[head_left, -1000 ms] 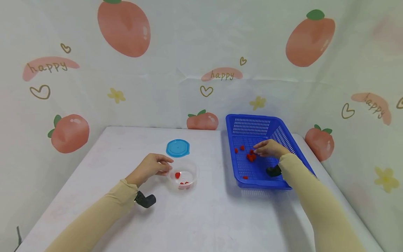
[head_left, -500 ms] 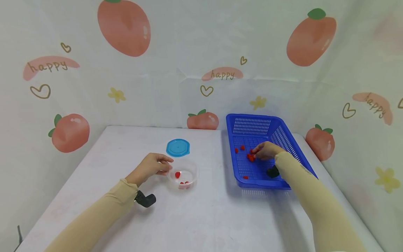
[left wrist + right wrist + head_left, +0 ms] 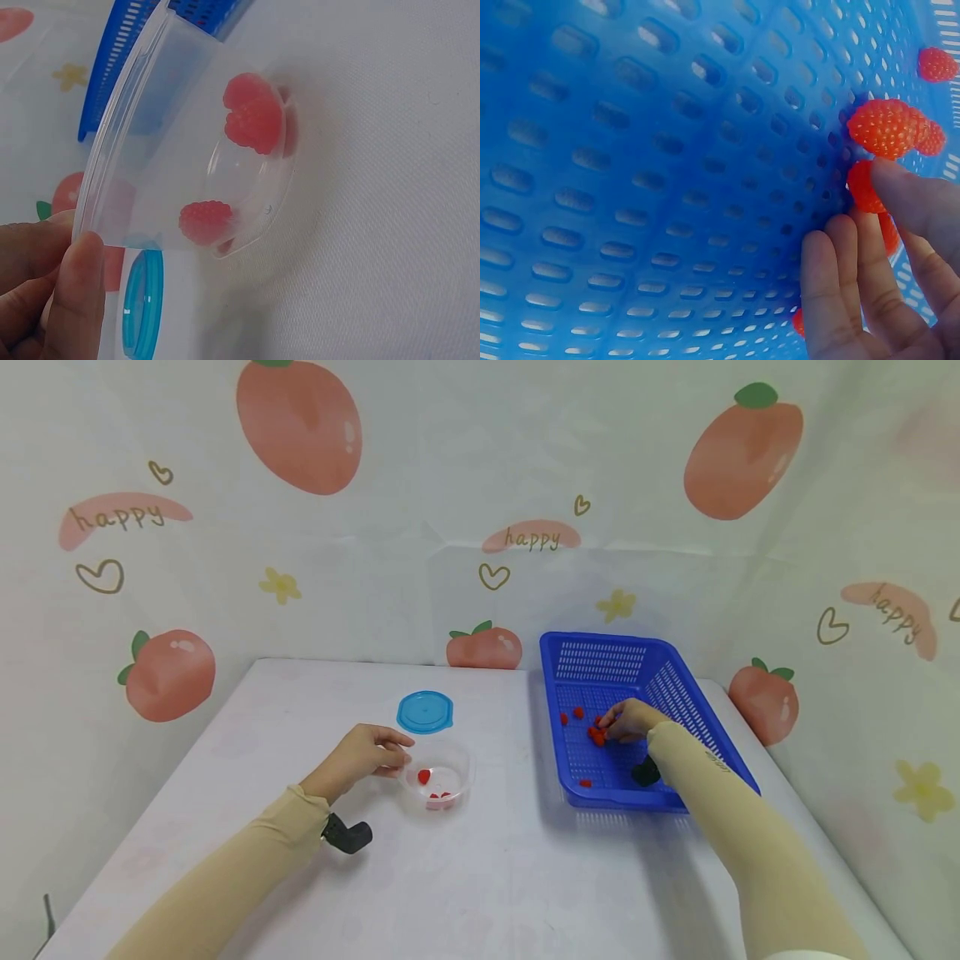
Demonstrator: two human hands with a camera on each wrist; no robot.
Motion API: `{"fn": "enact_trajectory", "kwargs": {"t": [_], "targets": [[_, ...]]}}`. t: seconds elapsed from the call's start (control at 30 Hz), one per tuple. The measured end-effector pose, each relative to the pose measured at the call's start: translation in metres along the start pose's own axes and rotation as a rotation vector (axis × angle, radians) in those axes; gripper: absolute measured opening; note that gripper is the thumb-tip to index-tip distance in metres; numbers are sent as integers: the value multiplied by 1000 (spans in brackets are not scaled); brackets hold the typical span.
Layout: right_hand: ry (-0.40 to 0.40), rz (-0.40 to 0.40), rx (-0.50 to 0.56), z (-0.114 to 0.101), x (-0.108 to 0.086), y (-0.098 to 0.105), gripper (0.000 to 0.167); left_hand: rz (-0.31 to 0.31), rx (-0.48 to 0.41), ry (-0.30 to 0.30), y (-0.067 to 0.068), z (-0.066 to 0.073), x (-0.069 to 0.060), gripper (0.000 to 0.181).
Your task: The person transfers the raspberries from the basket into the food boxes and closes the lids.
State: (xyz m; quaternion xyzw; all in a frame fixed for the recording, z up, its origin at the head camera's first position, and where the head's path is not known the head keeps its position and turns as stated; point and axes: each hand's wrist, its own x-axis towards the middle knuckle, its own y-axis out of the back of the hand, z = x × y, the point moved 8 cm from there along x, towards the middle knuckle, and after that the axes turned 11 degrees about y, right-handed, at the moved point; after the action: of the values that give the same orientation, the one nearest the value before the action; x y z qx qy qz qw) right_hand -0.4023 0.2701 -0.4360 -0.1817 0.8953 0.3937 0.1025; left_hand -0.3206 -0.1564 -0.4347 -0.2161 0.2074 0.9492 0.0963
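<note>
My left hand (image 3: 357, 758) pinches the rim of a clear plastic container (image 3: 161, 112) between thumb and fingers. Several red raspberries (image 3: 255, 116) lie at its bottom. My right hand (image 3: 633, 720) reaches down into a blue plastic basket (image 3: 558, 752), over a small cluster of raspberries. In the right wrist view, the thumb and a finger close round one raspberry (image 3: 865, 186), which is partly hidden. Another raspberry (image 3: 885, 127) sits just above the thumb, with more behind the fingers.
A blue lid (image 3: 425, 712) lies behind the container on the white table (image 3: 480, 877). Other raspberries are scattered in the basket, one raspberry (image 3: 586, 783) near its front wall. A printed cloth hangs behind the table.
My right hand has lowered slightly into the basket, and its fingers have come in on the raspberry cluster. The left hand and the container have stayed in place.
</note>
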Motion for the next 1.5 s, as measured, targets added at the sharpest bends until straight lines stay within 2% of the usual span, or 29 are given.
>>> {"fn": "enact_trajectory", "kwargs": {"t": [0.13, 0.37, 0.53, 0.7, 0.93, 1.07, 1.23, 1.5], "targets": [[-5, 2, 5, 0, -2, -1, 15, 7, -3, -2, -1, 1, -1, 35], [4, -13, 26, -9, -11, 3, 22, 1, 1, -14, 0, 1, -1, 35], [24, -5, 95, -8, -9, 10, 24, -1, 1, -22, 0, 1, -1, 37], [102, 11, 213, -12, -11, 20, 33, -3, -1, -21, 0, 0, 0, 38], [222, 41, 332, -38, -30, 37, 45, 0, 7, -17, 0, 1, -3, 38], [266, 78, 447, -48, -37, 45, 50, 2, 10, -3, 1, 1, -3, 39], [298, 124, 590, -59, -46, 50, 46, 3, 9, 1, 1, 0, -2, 38], [353, 153, 664, -78, -58, 34, 29, -13, -2, -22, 1, 0, -4, 39]]}}
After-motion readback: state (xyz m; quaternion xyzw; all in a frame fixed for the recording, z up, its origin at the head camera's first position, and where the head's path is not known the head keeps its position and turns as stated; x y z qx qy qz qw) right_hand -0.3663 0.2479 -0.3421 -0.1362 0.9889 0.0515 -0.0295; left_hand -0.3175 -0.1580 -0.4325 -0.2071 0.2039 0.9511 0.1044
